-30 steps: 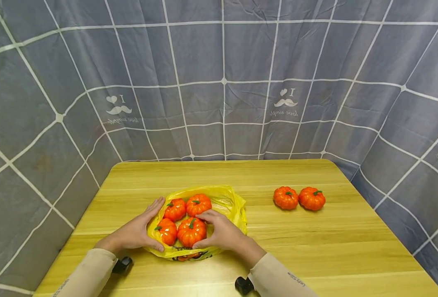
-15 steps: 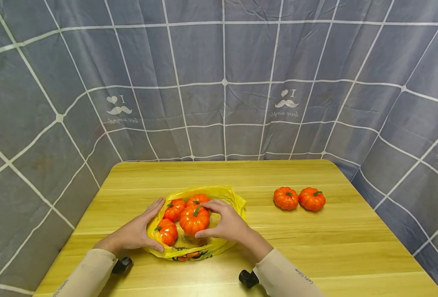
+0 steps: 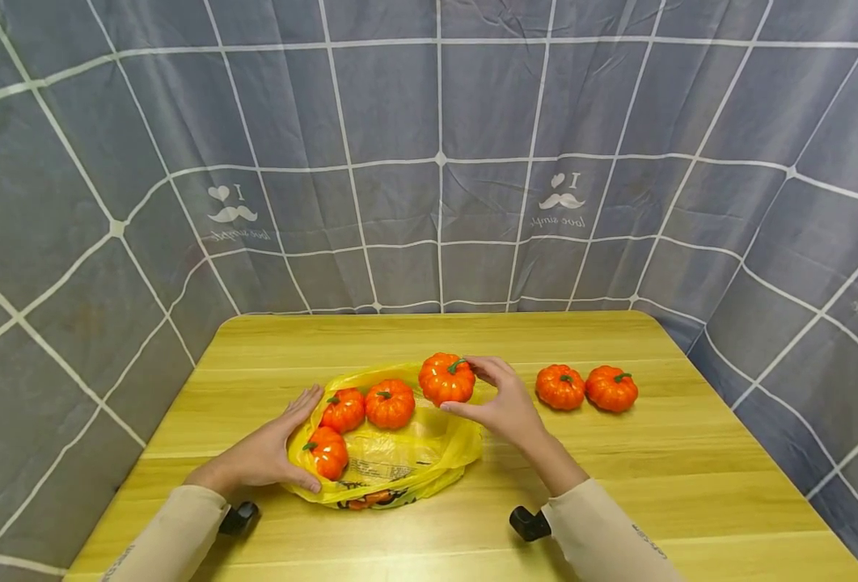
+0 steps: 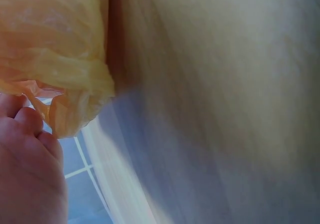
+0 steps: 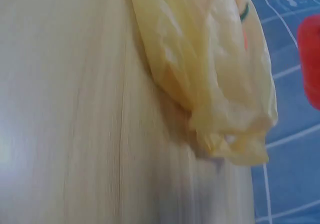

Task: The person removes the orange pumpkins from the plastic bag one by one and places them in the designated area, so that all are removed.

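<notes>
A yellow plastic bag lies with its mouth spread on the table, and three small orange pumpkins with green stems sit inside: the back-left pumpkin, the back-right pumpkin and the front pumpkin. My left hand holds the bag's left rim, thumb along the near edge; its curled fingers meet the plastic in the left wrist view. Between thumb and fingers, my right hand grips another pumpkin over the bag's far right rim. That held pumpkin shows as a red patch in the right wrist view.
Two more pumpkins, a left one and a right one, stand side by side on the wooden table, right of my right hand. A grey curtain with white lines hangs around the table's back and sides.
My right hand has lifted a pumpkin from the bag's near middle and carried it up and right to the far right rim. The left hand stays at the bag.
</notes>
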### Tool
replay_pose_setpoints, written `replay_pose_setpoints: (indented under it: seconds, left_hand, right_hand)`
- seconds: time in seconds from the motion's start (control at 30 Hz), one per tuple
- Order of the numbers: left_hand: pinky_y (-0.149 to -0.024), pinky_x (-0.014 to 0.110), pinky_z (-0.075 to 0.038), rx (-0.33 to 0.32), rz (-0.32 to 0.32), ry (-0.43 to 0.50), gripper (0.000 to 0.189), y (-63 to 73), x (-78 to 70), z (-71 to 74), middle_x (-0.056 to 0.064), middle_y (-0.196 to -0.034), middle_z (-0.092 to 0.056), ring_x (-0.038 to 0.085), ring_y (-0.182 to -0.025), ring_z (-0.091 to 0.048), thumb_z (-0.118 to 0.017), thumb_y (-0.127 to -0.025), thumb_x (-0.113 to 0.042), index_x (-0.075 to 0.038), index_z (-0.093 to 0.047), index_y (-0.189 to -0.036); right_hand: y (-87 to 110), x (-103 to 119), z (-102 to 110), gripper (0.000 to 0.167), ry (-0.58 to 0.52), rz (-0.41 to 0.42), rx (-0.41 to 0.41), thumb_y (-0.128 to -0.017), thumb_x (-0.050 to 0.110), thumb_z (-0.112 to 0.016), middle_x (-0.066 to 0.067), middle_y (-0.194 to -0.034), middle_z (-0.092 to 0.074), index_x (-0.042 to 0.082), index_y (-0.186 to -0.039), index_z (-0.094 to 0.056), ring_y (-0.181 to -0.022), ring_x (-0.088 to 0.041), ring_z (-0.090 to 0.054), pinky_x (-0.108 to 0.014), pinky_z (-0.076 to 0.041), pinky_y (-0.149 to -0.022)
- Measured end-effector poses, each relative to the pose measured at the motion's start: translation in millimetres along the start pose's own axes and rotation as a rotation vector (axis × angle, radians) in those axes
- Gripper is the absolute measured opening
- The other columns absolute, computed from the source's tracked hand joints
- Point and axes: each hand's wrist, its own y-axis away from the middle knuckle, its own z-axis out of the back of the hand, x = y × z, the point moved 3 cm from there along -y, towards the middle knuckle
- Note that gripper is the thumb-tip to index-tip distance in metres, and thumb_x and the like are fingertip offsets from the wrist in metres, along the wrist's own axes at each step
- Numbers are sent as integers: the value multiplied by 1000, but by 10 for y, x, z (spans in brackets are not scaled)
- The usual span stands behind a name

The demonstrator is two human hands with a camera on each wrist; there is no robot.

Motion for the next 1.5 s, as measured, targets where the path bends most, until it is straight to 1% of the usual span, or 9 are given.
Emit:
replay_pose_setpoints:
  seconds: [0.23, 0.43, 0.5, 0.6, 0.73, 0.93, 1.17, 1.3, 1.5]
  left_hand:
    - [-113, 68, -6, -1, 0, -14, 138, 4, -7, 13, 22, -166, -1, 44, -150, 1, -96, -61, -42, -3, -10, -162]
    - [-113, 68, -6, 1, 0, -8, 138, 2, -8, -3, 21, -166, -1, 43, -150, 1, -96, -62, -42, -2, -10, -161]
    - [-114, 68, -6, 1, 2, -8, 138, -1, -8, -7, 20, -167, -1, 43, -150, 1, -96, -62, -42, -3, -10, -162]
    - [-114, 68, -6, 3, 3, -8, 137, -3, -9, -3, 20, -167, -1, 42, -151, 1, -96, -61, -42, -4, -10, -162]
    - [-114, 68, -6, 7, 5, -8, 137, -5, -11, 1, 21, -166, -1, 43, -150, 2, -96, -62, -43, -3, -10, -162]
    - [-114, 68, -6, 6, 0, -13, 137, -11, -5, 6, 21, -166, -1, 44, -150, 1, -96, -62, -42, -3, -10, -161]
    - [-114, 68, -7, 13, 3, -12, 138, -17, -13, 6, 20, -166, -1, 42, -151, 2, -96, -62, -43, -3, -10, -162]
    - [-114, 68, -6, 13, 9, -12, 138, -14, -10, 3, 20, -167, 0, 42, -151, 2, -96, -61, -42, -2, -10, -161]
    - [-114, 68, -6, 12, 10, -1, 137, -10, -14, 4, 15, -167, 1, 42, -151, 2, -96, -62, -41, -3, -10, -161]
  right_hand:
    - [80, -213, 248, 78, 44, -41, -182, -67, 32, -96, -11, -126, -62, 1, -131, -65, -115, -29, -62, -46, -49, -101]
    - [143, -450, 407, 81, 141, -167, -233, -68, 33, -96, -17, -127, -60, -3, -132, -62, -114, -33, -60, -47, -51, -98]
    - [161, -525, 445, 84, 197, -216, -225, -68, 38, -95, -19, -127, -60, -4, -134, -61, -112, -35, -59, -48, -50, -96]
    - [188, -600, 481, 87, 259, -283, -200, -70, 43, -93, -22, -129, -59, -5, -135, -59, -117, -39, -55, -52, -46, -100]
    - [208, -643, 502, 88, 327, -326, -156, -72, 44, -91, -26, -133, -56, -6, -137, -57, -126, -44, -50, -56, -40, -107]
    - [208, -637, 490, 86, 439, -283, -102, -75, 43, -89, -27, -131, -56, -8, -136, -56, -122, -46, -53, -58, -44, -103]
    - [222, -591, 437, 84, 553, -205, -45, -79, 39, -88, -30, -125, -54, -11, -136, -54, -109, -49, -60, -61, -50, -92]
    - [218, -593, 414, 83, 570, -193, -35, -80, 39, -87, -30, -125, -54, -11, -137, -53, -105, -49, -62, -61, -52, -90]
    - [198, -611, 398, 85, 589, -202, -16, -80, 39, -87, -31, -126, -54, -12, -138, -51, -107, -49, -62, -59, -51, -92]
